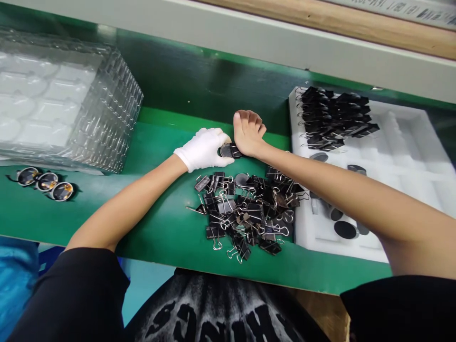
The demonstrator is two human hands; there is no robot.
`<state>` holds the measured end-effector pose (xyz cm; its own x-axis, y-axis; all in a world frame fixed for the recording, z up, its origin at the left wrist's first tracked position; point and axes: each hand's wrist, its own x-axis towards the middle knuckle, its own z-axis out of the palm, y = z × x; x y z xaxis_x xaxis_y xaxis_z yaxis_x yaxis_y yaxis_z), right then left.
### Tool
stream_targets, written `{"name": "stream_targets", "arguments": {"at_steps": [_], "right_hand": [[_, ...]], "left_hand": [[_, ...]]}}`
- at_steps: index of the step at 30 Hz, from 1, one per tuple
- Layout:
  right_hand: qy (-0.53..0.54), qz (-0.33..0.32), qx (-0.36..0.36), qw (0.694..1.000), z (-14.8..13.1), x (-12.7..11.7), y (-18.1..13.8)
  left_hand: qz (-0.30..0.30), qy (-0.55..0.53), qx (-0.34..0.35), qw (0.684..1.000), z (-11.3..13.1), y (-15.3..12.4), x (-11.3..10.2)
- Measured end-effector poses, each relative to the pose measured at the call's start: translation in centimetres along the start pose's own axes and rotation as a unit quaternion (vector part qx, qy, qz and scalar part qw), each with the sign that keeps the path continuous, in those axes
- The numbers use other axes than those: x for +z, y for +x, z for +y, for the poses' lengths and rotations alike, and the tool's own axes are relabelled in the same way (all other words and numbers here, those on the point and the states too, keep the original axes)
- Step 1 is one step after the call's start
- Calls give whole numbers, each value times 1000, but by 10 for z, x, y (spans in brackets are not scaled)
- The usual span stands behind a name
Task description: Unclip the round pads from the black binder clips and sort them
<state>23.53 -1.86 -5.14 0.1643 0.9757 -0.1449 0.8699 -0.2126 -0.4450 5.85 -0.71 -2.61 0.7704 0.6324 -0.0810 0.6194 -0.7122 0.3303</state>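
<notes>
My left hand (pixel 205 149), in a white glove, is closed around a small round part (pixel 225 150) with a dark face. A black binder clip (pixel 235 150) sits at that part's right side. My bare right hand (pixel 248 132) has its fingers stretched up and apart, and the heel of its palm is against the clip. Whether the clip's jaws are spread is hidden. Just below both hands lies a loose heap of black binder clips (pixel 254 213) with silver wire handles. A grey disc (pixel 242 179) shows at the heap's upper edge.
A white foam tray (pixel 420 142) at right holds clipped parts (pixel 331 116) in rows and loose round parts (pixel 345 230). Stacked transparent plastic trays (pixel 71 99) stand at left. Several round-lensed pieces (pixel 47 181) lie before them. The green bench (pixel 171 228) ends near my body.
</notes>
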Motion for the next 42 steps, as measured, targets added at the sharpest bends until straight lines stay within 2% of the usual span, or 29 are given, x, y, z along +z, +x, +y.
{"name": "stream_targets", "arguments": {"at_steps": [3,6,8,10,11,13,15,17,19,22,24,27,31,33,38,40,42], "right_hand": [[10,16,8,1000,-5,-5,2],[18,31,-5,999,-5,-36,-3],[10,-18,-82,996,1,-69,-18],[-18,-137,-184,973,8,-101,-39],[-36,-204,-218,954,11,-113,-51],[-71,-312,-246,915,13,-125,-73],[-105,-370,-243,891,11,-124,-87],[-127,-393,-232,881,8,-119,-92],[-111,-404,-217,882,7,-117,-90],[-21,-414,-203,887,13,-124,-80],[19,-398,-202,895,20,-128,-73],[10,-357,-232,905,29,-123,-66],[31,-307,-305,901,38,-111,-62],[48,-289,-323,900,43,-109,-60],[9,-314,-307,898,50,-105,-50],[-17,-304,-304,903,49,-102,-44],[-25,-265,-305,914,46,-100,-38]], "left_hand": [[2,19,-8,1000,4,0,1],[10,52,-67,996,11,-8,-2],[24,76,-132,988,16,-17,-9],[39,91,-161,982,17,-26,-18],[41,94,-145,984,15,-29,-23],[13,98,-64,993,8,-32,-34],[-61,105,22,992,-2,-31,-42],[-131,116,49,983,-11,-28,-48],[-148,138,25,979,-15,-27,-50],[-108,185,-16,977,-14,-31,-52],[-80,202,-23,976,-12,-35,-53],[-49,185,2,981,-12,-36,-54],[-91,137,32,986,-24,-31,-47],[-84,122,25,989,-30,-29,-38],[13,46,12,999,-40,-29,-14],[20,33,11,999,-40,-29,-10],[18,27,12,999,-40,-29,-9]]}}
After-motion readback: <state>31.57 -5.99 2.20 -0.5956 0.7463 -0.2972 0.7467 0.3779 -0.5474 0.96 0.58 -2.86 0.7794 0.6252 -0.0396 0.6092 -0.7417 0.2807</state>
